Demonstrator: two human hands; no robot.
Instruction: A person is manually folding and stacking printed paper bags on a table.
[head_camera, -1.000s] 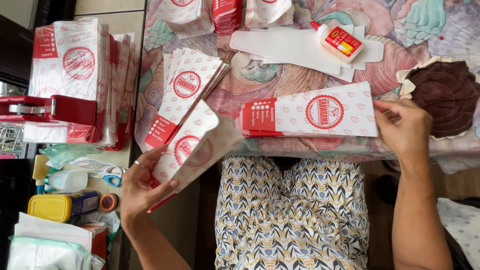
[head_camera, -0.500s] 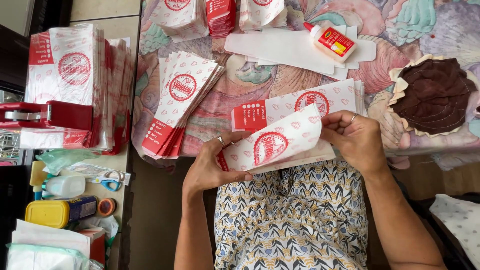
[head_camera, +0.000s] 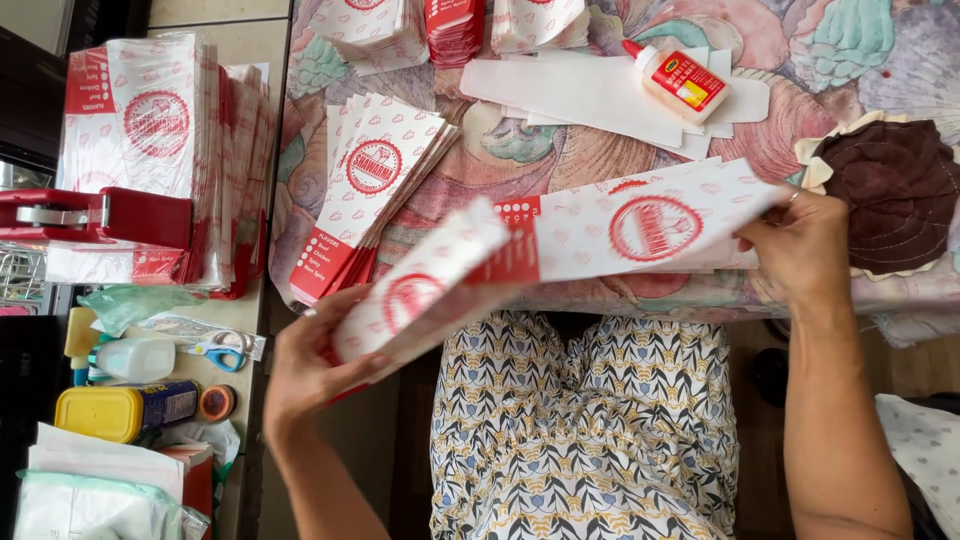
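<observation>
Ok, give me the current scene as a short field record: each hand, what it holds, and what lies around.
left hand: grips a red-and-white paper sleeve, blurred, over the lap
right hand: fingers pinch the end of a flat printed sleeve at the table edge
table: floral cloth
nearby: fanned sleeve stack, glue bottle, white paper strips, brown cloth pad
far left: red tape dispenser
</observation>
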